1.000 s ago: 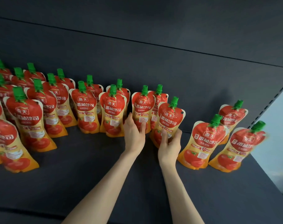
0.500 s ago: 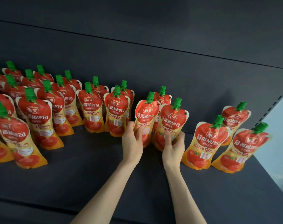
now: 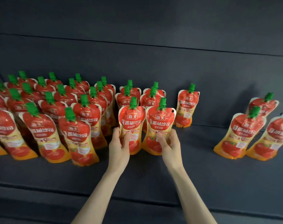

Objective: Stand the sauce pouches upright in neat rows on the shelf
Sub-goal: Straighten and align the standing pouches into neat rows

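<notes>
The fingers [image 3: 127, 141] of the left hand [image 3: 119, 148] are curled round the lower part of a red and orange plastic tomato-sauce pouch with a green screw cap [image 3: 132, 126], the thumb laid over its printed front. A second, matching pouch [image 3: 159, 128] is clasped low down in the same way by the fingers [image 3: 161, 141] of the right hand [image 3: 170, 147]. Both pouches are held upright, side by side and nearly touching, at the front of the dark grey shelf [image 3: 153, 183]; whether their bases rest on it cannot be told, as the hands cover them.

Just behind the two held pouches, two short files of like pouches [image 3: 151, 101] are stood upright. To their right a single pouch [image 3: 186, 105] is stood apart near the dark back panel [image 3: 153, 65]. Further right, well apart, a cluster of three pouches [image 3: 244, 133] is seen, leaning slightly. To the left of the hands a dense block of upright pouches [image 3: 56, 113] is arranged in several rows running to the frame edge; those nearest the camera are blurred. Every pouch is sealed by its cap, so the contents are shown only by the tomato print.
</notes>
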Tool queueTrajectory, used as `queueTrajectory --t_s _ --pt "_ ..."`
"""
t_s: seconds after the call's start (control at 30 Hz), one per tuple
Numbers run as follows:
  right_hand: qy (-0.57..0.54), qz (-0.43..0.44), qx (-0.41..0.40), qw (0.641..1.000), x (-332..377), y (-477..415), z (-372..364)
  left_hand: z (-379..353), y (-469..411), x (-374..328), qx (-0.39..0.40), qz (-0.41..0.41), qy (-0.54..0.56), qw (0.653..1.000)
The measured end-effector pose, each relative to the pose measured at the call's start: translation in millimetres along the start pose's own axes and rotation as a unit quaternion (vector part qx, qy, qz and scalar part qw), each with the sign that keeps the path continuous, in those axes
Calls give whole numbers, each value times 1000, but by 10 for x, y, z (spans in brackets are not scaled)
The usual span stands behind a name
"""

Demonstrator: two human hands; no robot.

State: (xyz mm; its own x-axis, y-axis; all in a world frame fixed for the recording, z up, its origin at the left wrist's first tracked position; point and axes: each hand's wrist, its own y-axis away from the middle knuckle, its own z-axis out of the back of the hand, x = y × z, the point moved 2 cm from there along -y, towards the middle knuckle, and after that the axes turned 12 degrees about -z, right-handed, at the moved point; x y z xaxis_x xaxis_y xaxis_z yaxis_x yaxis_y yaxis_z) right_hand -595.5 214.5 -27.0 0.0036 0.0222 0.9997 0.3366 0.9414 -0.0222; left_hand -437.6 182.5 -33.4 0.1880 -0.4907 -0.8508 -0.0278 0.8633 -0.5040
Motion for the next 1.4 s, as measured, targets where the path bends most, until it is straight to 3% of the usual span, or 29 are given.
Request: queueTrajectory --t_s 0.23,0.53,0.93,1.4 --pt "39 0 -56 998 -134 112 -279 268 -29 246 87 -17 -21 996" --pt "123 6 -148 981 -159 135 -302 293 -99 195 31 -28 -65 997" --pt "159 -5 -141 977 -152 -85 -348 171 -136 225 25 -13 -173 985" --pt "163 -8 -120 979 -180 -108 -302 154 -177 232 12 -8 -158 987"
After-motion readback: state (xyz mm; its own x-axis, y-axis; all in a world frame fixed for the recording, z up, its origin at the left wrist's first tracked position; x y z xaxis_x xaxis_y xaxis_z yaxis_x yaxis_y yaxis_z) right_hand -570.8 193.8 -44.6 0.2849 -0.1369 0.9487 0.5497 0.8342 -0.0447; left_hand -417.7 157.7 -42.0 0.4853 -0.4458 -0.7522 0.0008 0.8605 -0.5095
